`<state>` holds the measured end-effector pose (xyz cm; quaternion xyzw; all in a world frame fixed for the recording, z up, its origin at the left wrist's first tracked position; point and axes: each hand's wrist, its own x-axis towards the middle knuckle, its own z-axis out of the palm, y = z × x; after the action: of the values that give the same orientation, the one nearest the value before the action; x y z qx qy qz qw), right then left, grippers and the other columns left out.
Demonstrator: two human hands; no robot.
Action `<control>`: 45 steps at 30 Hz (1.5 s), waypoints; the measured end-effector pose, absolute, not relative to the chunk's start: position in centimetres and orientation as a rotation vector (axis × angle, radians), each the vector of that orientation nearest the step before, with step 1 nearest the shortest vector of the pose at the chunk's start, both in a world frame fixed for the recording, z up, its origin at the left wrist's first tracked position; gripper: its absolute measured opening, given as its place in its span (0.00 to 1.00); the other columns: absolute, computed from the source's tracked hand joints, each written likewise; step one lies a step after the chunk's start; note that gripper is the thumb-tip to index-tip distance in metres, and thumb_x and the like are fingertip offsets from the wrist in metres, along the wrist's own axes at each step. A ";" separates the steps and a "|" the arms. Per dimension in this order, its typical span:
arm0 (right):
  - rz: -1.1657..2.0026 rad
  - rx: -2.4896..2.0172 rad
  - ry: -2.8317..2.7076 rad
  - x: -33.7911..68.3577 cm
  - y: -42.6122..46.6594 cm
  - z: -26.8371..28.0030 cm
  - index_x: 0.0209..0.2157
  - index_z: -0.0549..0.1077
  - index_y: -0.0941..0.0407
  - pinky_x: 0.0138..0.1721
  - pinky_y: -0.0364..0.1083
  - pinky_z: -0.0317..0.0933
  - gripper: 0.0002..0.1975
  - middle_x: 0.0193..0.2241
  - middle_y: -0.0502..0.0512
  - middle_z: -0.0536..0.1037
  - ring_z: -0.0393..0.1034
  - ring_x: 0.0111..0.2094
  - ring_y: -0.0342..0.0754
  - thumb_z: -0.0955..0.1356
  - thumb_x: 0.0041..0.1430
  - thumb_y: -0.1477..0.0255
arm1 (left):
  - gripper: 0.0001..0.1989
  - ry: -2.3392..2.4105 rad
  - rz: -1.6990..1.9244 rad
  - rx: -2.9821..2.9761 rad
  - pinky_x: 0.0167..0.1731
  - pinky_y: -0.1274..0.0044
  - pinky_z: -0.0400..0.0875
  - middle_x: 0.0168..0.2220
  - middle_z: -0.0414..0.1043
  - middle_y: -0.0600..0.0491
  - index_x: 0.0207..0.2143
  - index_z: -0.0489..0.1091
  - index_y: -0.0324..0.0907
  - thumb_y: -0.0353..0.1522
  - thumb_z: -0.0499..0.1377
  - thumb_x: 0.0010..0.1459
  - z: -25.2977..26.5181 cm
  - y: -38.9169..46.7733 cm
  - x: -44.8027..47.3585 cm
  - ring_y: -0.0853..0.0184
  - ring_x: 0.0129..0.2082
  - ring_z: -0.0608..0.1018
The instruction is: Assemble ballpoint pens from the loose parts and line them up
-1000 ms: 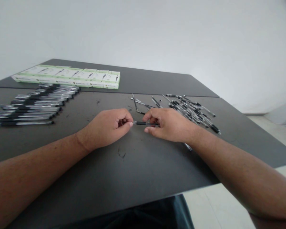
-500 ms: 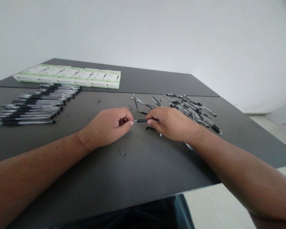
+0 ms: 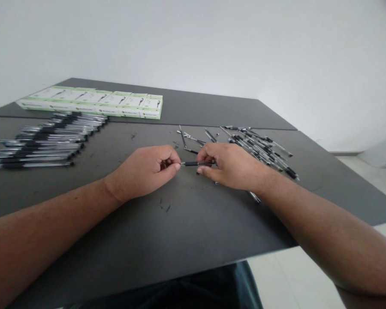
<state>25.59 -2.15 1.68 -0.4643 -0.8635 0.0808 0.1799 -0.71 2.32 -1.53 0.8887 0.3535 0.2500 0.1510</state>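
A pen (image 3: 191, 164) with a black rubber grip and clear barrel lies level between my two hands, above the dark table. My left hand (image 3: 151, 169) is closed, thumb and forefinger pinching the pen's tip end. Around the barrel's other end, my right hand (image 3: 233, 165) has its thumb and forefinger spread apart, with the pen running through the gap between them. The far end of the barrel is hidden by the right hand. Just behind that hand lie loose pen parts (image 3: 189, 136) and a heap of pens (image 3: 260, 148).
A long row of black-gripped pens (image 3: 48, 136) lies at the left. Behind it stand several green and white boxes (image 3: 93, 102) side by side. Small dark scraps (image 3: 165, 207) dot the table (image 3: 141, 244). A white wall (image 3: 193, 47) rises behind the table.
My right thumb and forefinger have parted from the pen's grip, and more of the barrel now shows. My left hand keeps its pinch on the tip in the same place.
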 end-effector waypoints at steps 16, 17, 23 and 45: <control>0.221 -1.291 -2.530 25.5 -2.1 1.9 0.41 0.80 0.55 0.39 0.45 0.60 0.09 0.37 0.55 0.84 0.75 0.37 0.49 0.67 0.70 0.68 | 0.10 1.038 0.675 2.549 0.33 0.75 0.68 0.30 0.80 0.55 0.37 0.76 0.45 0.40 0.58 0.63 -1.2 2.2 -0.6 0.66 0.30 0.79; 0.212 -1.277 -2.550 25.4 -2.1 2.0 0.41 0.80 0.56 0.40 0.46 0.60 0.11 0.37 0.56 0.84 0.76 0.38 0.49 0.66 0.72 0.68 | 0.10 1.037 0.675 2.550 0.33 0.75 0.68 0.30 0.80 0.55 0.37 0.76 0.45 0.40 0.58 0.63 -1.2 2.2 -0.6 0.66 0.30 0.79; 0.293 -1.317 -2.449 25.5 -2.1 1.8 0.43 0.79 0.55 0.37 0.44 0.60 0.08 0.35 0.52 0.83 0.75 0.35 0.47 0.71 0.67 0.67 | 0.09 1.027 0.682 2.550 0.33 0.76 0.67 0.30 0.80 0.56 0.37 0.76 0.45 0.39 0.58 0.63 -1.3 2.2 -0.5 0.67 0.29 0.79; 0.303 -1.334 -2.444 25.4 -2.2 1.9 0.41 0.79 0.55 0.36 0.44 0.60 0.07 0.34 0.52 0.83 0.74 0.34 0.46 0.73 0.65 0.66 | 0.10 1.031 0.656 2.569 0.32 0.75 0.67 0.30 0.79 0.56 0.37 0.76 0.45 0.39 0.58 0.63 -1.4 2.3 -0.4 0.66 0.29 0.79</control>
<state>25.43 -2.23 1.91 -0.4693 -0.8599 0.1067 0.1699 -0.42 2.28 -1.43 0.8931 0.3585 0.2281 0.1478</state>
